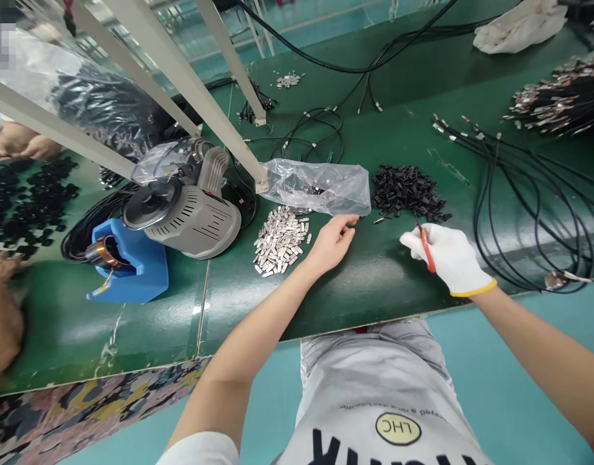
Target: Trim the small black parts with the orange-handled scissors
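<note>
My bare left hand [332, 244] is over the green table at the lower edge of a clear plastic bag [321, 184]. Its fingers are bent, thumb and forefinger a little apart, and nothing shows between them. Whether the fingertips touch the bag I cannot tell. In a white glove, my right hand [445, 255] is closed around a small tool with red-orange handles [427, 248], which looks like pliers; its dark tip points away from me. A heap of small silver metal connectors [280, 242] lies left of my left hand. Small black pieces [408, 190] are piled beyond my right hand.
A grey machine [195, 216] and a blue tape dispenser [137, 265] stand to the left. Pale metal posts [181, 71] rise behind the bag. Black cables [505, 161] with metal ends spread at right. Another person's hands [23, 141] are at far left.
</note>
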`<state>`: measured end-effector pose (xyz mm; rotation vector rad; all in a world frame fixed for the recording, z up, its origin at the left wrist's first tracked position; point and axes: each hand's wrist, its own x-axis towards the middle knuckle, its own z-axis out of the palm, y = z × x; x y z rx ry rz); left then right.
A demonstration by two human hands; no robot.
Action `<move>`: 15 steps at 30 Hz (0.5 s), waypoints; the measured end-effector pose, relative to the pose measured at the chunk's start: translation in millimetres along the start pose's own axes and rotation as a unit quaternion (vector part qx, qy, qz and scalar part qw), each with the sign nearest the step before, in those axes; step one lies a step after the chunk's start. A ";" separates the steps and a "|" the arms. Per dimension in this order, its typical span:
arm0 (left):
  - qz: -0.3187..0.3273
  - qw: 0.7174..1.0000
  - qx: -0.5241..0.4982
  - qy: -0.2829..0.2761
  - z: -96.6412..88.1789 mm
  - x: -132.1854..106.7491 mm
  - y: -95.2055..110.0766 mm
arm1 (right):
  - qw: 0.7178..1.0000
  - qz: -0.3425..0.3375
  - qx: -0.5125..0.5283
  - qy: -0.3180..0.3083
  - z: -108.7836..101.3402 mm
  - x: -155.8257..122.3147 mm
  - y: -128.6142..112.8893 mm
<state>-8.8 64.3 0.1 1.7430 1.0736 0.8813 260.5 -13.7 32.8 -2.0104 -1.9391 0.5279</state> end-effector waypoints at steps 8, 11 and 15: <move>0.126 0.956 0.248 0.096 -30.5 68.6 12.1 | 0.906 0.150 0.383 0.100 8.2 -2.6 22.6; 0.140 0.936 0.324 0.018 4.0 48.7 18.8 | 0.890 0.153 0.418 0.100 9.7 -1.3 24.8; 0.132 0.895 0.424 -0.031 52.9 33.7 28.2 | 0.883 0.152 0.433 0.100 11.0 0.2 25.5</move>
